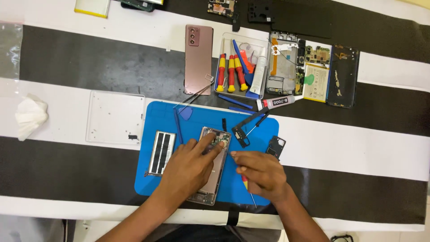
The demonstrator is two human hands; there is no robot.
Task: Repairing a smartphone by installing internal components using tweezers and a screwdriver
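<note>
Phone (back cover off, internals exposed) lies at the blue mat's near edge. Left hand presses flat on it; right hand holds a screwdriver. Removed brackets lie beside; reassembly is unfinished.

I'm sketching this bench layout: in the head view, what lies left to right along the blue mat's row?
Crumpled white tissue → clear square plastic tray → striped rectangular panel → left hand on the opened phone frame → right hand → small black cover piece.
</note>
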